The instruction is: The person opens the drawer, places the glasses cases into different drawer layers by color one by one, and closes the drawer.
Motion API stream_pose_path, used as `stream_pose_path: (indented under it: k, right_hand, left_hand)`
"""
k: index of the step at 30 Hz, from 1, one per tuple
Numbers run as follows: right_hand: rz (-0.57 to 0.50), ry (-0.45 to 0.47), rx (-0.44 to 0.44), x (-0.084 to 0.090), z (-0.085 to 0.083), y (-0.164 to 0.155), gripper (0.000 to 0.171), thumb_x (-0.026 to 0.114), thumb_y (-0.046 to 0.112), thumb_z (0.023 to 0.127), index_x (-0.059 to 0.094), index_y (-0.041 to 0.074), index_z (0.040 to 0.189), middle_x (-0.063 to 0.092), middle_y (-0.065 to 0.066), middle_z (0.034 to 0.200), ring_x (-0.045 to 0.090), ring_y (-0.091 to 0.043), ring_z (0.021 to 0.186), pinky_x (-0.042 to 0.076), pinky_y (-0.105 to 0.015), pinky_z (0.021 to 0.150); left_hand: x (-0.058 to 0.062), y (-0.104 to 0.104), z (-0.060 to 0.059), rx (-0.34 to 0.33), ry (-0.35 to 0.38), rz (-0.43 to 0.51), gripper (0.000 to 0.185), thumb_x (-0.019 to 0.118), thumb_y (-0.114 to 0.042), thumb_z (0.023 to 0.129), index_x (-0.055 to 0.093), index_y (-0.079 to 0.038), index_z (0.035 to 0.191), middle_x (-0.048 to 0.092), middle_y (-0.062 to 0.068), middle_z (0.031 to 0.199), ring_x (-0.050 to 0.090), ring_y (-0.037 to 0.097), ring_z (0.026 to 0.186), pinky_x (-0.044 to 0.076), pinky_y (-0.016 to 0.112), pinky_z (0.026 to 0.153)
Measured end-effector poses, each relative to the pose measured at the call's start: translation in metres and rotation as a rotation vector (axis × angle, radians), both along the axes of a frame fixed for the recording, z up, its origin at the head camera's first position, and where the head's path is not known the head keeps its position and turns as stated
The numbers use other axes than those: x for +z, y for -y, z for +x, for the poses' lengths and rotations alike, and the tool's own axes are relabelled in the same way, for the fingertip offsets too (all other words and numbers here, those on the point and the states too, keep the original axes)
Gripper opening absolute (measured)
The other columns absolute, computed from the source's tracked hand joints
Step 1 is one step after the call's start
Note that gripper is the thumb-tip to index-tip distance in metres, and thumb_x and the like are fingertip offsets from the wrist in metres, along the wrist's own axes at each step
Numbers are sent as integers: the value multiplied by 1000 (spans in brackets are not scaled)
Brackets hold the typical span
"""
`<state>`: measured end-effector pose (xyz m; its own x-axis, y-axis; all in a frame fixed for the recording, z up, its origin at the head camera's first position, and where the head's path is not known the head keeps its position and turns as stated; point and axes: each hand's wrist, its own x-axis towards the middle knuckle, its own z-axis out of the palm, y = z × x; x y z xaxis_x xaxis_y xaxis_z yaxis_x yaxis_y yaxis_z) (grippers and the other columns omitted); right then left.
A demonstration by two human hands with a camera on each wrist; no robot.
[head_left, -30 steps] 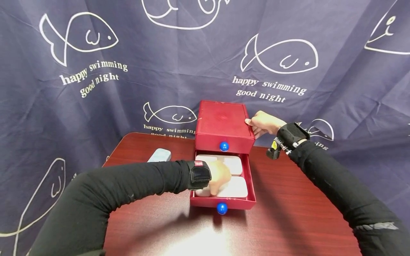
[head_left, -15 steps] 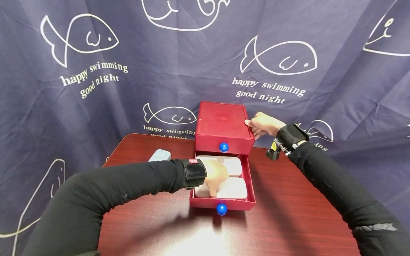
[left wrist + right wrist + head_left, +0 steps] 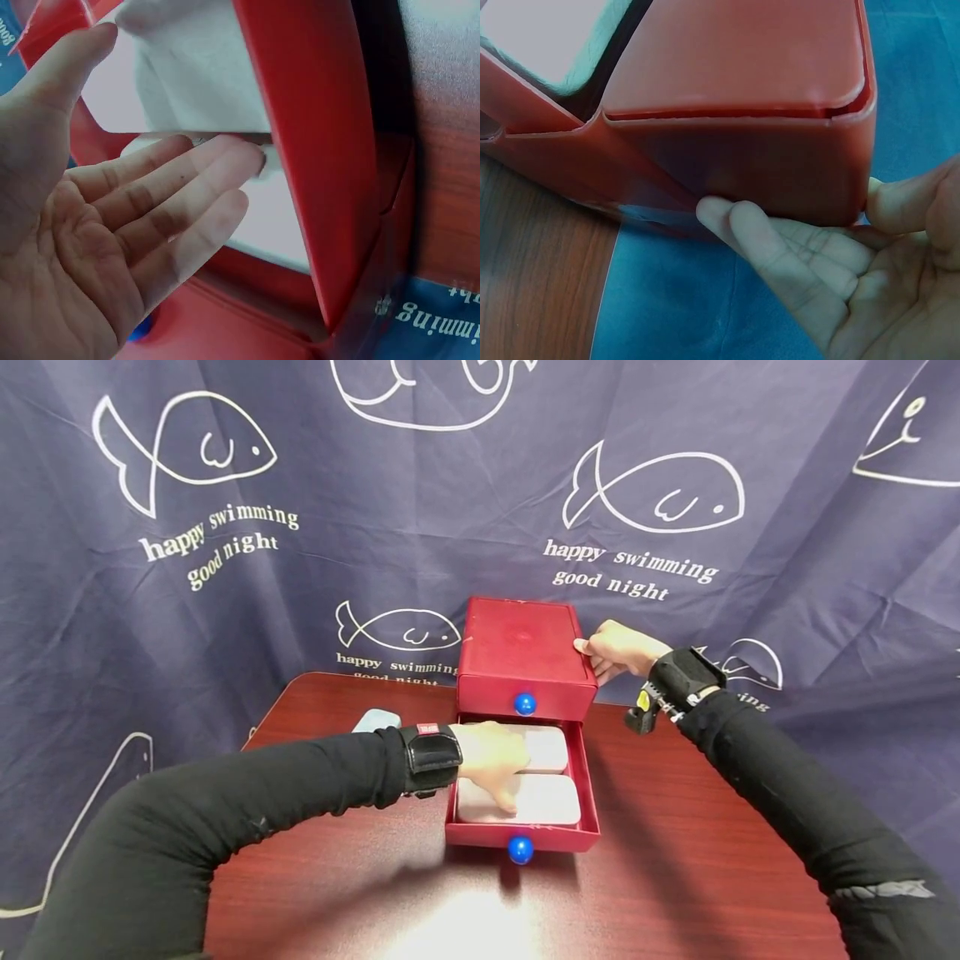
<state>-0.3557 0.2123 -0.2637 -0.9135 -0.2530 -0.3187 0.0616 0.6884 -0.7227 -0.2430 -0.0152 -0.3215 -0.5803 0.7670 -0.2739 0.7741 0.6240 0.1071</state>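
Red plastic, probably stiff and light, for the drawer box (image 3: 521, 639) just inward of the right hand (image 3: 621, 649): pinched there at a side edge between thumb and fingers, and likely prone to sliding without such bracing. Spread wide above the open lower drawer (image 3: 483, 837), fingers straight, thumb apart, gripping nothing: the left hand (image 3: 491, 756). Beneath its fingers, white blocks (image 3: 553, 799), rounded and smooth, probably light and slightly yielding; best taken across the short sides. Contact impossible to tell. Nearer the body than the left hand, a blue knob (image 3: 521, 850), likely slippery.
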Motion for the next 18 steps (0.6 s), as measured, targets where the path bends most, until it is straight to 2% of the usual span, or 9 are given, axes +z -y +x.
stream_pose_path:
  k: [1, 2, 5, 9, 12, 14, 16, 17, 18]
  right_hand:
    - [-2, -2, 2, 0, 0, 0, 39, 46, 20, 107, 61, -15, 112, 71, -5, 75, 69, -16, 66, 64, -33, 68]
    - [-1, -4, 5, 0, 0, -1, 39, 46, 20, 107, 61, -15, 112, 71, -5, 75, 69, -16, 66, 64, -33, 68]
    - [-7, 2, 14, 0, -1, -2, 38, 45, 20, 107, 61, -15, 110, 70, -6, 75, 68, -16, 66, 64, -34, 68]
    - [-15, 6, 22, 1, -3, -3, 37, 45, 20, 107, 61, -13, 108, 70, -5, 75, 68, -16, 67, 64, -35, 69]
    - [-17, 8, 22, -1, -4, -3, 38, 45, 20, 107, 61, -14, 109, 70, -5, 75, 68, -16, 67, 64, -35, 69]
    - [-22, 10, 23, -1, -4, -3, 39, 46, 20, 106, 62, -15, 110, 71, -5, 76, 68, -16, 67, 64, -36, 69]
    - [-23, 11, 19, -2, -4, -3, 39, 46, 20, 106, 62, -15, 111, 71, -6, 76, 69, -17, 67, 64, -36, 70]
    - [-23, 12, 18, -2, -4, -3, 39, 46, 20, 106, 62, -15, 111, 71, -6, 76, 69, -16, 67, 64, -35, 70]
    - [-21, 11, 15, -2, -4, -3, 38, 46, 20, 106, 62, -15, 111, 71, -6, 76, 69, -16, 67, 64, -35, 70]
  left_hand:
    - [1, -1, 0, -40, -66, -30, 39, 78, -45, 85, 69, -10, 98, 63, 0, 81, 57, 14, 77, 55, 27, 74]
    - [1, -1, 1, -79, -165, -69, 42, 78, -53, 83, 70, -13, 95, 64, -1, 80, 59, 14, 75, 56, 29, 71]
    - [4, 1, 1, -127, -254, -62, 40, 74, -54, 87, 67, -15, 93, 68, 0, 80, 64, 15, 75, 56, 29, 67]
    - [6, 7, 1, -196, -346, 31, 33, 71, -48, 92, 65, -15, 98, 70, -1, 80, 68, 14, 77, 56, 27, 66]
    - [7, 11, 5, -252, -405, 104, 31, 70, -43, 93, 64, -14, 104, 70, -1, 86, 70, 15, 80, 57, 26, 67]
    - [9, 10, 12, -259, -407, 111, 35, 69, -43, 94, 64, -16, 115, 71, -1, 101, 70, 14, 93, 58, 27, 76]
    - [11, 8, 23, -259, -397, 101, 41, 66, -43, 96, 62, -16, 127, 69, 0, 120, 67, 16, 111, 56, 30, 93]
    - [12, 7, 29, -265, -412, 77, 45, 63, -43, 98, 60, -16, 134, 66, 1, 129, 63, 17, 120, 53, 32, 100]
    - [13, 7, 36, -299, -457, 31, 48, 61, -43, 99, 58, -17, 139, 64, 0, 136, 59, 17, 128, 50, 33, 107]
